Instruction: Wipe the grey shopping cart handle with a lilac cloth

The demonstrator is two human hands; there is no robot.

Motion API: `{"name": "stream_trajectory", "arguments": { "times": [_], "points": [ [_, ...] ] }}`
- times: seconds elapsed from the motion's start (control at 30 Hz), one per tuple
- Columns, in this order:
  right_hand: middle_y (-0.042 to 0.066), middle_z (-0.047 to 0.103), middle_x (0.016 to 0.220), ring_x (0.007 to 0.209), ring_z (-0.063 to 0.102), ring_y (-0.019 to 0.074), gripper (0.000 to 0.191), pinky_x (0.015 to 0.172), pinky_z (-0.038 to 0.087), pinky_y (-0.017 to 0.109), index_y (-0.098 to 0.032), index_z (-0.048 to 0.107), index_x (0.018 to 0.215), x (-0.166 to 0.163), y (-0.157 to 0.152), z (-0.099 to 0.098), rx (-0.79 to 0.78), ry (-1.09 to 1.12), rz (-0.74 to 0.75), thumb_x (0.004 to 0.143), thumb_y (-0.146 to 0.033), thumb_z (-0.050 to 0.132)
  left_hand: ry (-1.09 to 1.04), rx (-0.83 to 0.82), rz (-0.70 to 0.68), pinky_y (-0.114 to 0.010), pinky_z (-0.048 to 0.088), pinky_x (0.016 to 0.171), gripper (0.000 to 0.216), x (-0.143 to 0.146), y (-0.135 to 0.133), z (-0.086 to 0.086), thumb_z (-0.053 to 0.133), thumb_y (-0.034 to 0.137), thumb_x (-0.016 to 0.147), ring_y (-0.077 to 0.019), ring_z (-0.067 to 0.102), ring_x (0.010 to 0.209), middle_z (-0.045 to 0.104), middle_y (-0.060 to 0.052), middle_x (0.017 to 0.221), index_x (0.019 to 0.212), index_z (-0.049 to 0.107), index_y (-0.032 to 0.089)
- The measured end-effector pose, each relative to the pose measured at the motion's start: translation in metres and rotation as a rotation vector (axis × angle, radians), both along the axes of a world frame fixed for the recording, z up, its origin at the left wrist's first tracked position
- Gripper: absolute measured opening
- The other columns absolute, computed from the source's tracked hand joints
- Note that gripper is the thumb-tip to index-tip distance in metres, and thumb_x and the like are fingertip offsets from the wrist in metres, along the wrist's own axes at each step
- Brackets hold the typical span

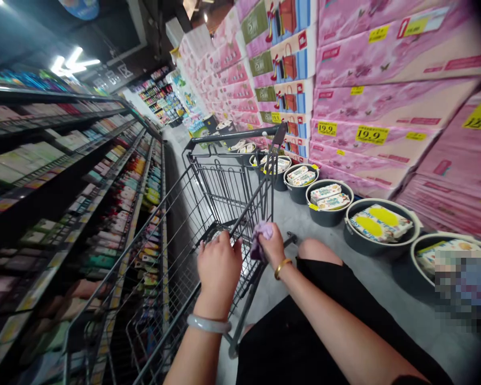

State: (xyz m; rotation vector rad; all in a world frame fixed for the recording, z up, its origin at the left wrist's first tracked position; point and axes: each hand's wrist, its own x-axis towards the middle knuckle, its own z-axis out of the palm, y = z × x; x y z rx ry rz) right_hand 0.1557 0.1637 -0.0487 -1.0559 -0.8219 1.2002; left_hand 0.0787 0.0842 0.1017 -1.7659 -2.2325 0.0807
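A grey wire shopping cart (240, 171) stands before me, tilted in the view. My left hand (219, 264), with a pale bangle at its wrist, lies over the cart's near top rail (251, 206). Its fingers curl down over the far side, and their tips are partly hidden. Bunched in my closed right hand (273, 246) is a purple cloth (260, 240), held beside the same side of the cart. A gold bracelet circles that wrist.
Shelves (84, 182) packed with goods run along the left. On the right, stacked pink packs (385, 101) bear yellow price tags. Several round dark tubs (380, 243) holding wipes packs (379, 222) line the floor before them. A blurred patch covers the lower right.
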Motion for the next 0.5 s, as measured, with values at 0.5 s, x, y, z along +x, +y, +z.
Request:
{"name": "stream_trajectory", "arguments": {
  "times": [0.5],
  "points": [
    [0.002, 0.067, 0.100, 0.092, 0.063, 0.0178, 0.037, 0.089, 0.051, 0.034, -0.023, 0.055, 0.107, 0.027, 0.061, 0.053, 0.188, 0.041, -0.115, 0.071, -0.027, 0.064, -0.049, 0.070, 0.081, -0.029, 0.023, 0.055, 0.044, 0.005, 0.029, -0.005, 0.036, 0.054, 0.099, -0.0209, 0.065, 0.066, 0.070, -0.006, 0.071, 0.085, 0.063, 0.022]
  ]
}}
